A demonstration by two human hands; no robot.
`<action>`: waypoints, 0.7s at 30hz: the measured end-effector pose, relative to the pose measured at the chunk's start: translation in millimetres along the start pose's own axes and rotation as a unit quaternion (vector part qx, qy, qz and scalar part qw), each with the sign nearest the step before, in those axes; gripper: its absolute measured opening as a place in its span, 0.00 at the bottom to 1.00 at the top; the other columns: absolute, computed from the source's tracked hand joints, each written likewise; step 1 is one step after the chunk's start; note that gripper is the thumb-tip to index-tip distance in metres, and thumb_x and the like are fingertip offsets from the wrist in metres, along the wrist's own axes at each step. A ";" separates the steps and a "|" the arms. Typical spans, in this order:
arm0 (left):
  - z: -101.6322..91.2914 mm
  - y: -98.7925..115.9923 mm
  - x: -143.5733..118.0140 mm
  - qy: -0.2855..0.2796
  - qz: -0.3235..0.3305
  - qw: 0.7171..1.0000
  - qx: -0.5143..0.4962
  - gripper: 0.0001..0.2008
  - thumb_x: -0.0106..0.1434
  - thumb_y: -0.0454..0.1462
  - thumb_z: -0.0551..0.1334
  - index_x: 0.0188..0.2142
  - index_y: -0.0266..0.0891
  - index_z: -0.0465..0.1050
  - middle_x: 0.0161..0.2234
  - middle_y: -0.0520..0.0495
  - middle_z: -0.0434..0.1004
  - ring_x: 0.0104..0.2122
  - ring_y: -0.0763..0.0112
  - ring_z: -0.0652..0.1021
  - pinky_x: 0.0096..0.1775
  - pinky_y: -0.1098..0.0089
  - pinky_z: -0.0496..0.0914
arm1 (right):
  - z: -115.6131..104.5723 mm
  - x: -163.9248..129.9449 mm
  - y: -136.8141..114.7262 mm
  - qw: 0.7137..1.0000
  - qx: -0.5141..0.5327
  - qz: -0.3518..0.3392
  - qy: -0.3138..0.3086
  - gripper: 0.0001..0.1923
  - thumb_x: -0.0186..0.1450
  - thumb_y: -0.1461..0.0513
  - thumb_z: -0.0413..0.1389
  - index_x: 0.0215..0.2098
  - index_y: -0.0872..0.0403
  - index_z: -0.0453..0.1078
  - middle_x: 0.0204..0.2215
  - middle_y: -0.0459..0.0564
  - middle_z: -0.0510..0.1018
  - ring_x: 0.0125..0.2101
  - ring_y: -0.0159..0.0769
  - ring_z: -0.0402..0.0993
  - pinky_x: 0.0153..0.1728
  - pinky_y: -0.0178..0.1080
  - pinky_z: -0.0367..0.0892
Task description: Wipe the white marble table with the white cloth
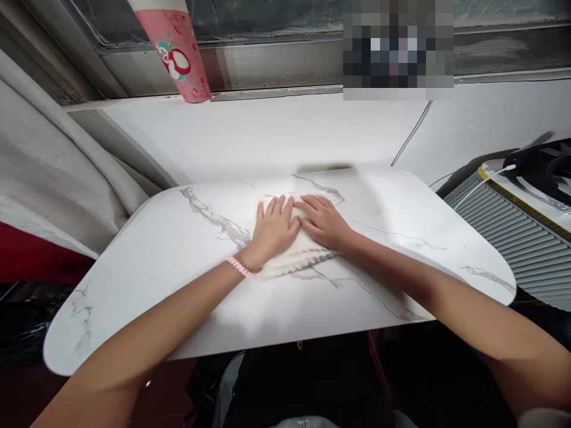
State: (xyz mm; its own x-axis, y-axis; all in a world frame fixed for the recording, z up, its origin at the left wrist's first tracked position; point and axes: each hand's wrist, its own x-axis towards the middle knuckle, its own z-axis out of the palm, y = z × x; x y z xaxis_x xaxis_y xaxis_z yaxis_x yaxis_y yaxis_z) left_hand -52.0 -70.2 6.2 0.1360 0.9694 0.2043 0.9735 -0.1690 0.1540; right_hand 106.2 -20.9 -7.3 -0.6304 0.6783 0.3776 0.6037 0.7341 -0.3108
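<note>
A white cloth (289,261) with a wavy edge lies folded on the white marbled table (147,267). My left hand (275,224) rests flat on its left part, fingers spread and pointing away from me. On the right part of the cloth lies my right hand (323,221), its fingers stretched out towards the left hand. The two hands nearly meet at the thumbs. A pink coiled band (241,267) circles my left wrist. Much of the cloth is hidden beneath the hands.
A pink patterned paper cup (176,53) stands on the window ledge behind the table. Right of the table are a ribbed grey case (513,232) and a black device (546,169) with a white cable. A pale curtain (49,154) hangs at the left.
</note>
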 end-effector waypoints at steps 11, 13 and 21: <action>16.2 -30.3 97.7 0.019 0.002 1.000 0.012 0.25 0.73 0.39 0.44 0.66 0.34 0.56 0.65 0.36 0.60 0.64 0.53 0.62 0.64 0.47 0.51 | 19.1 85.8 49.7 0.990 -0.003 0.143 -0.015 0.24 0.73 0.54 0.42 0.64 0.51 0.61 0.69 0.55 0.52 0.70 0.51 0.37 0.66 0.60 0.36; 15.6 -28.8 96.2 0.025 0.000 1.000 0.008 0.24 0.73 0.38 0.44 0.65 0.31 0.55 0.66 0.34 0.59 0.64 0.54 0.61 0.64 0.48 0.50 | 19.0 85.6 49.8 0.989 -0.006 0.145 -0.031 0.25 0.73 0.55 0.41 0.66 0.52 0.57 0.68 0.56 0.54 0.69 0.49 0.41 0.66 0.59 0.37; 18.8 -12.3 61.4 0.053 -0.023 0.998 0.005 0.25 0.72 0.39 0.43 0.64 0.35 0.59 0.65 0.38 0.61 0.64 0.56 0.61 0.64 0.48 0.50 | 9.4 53.9 32.7 0.990 -0.033 0.127 -0.054 0.25 0.73 0.60 0.38 0.67 0.52 0.56 0.69 0.55 0.54 0.69 0.46 0.43 0.67 0.56 0.39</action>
State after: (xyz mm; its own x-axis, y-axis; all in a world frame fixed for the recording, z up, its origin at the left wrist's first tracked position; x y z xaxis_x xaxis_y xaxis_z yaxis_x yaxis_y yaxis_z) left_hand -52.1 -5.2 -1.3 0.0720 0.9518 0.2981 0.9802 -0.1228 0.1554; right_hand 87.4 40.0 -5.4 -0.5003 0.8428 0.1983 0.7779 0.5381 -0.3245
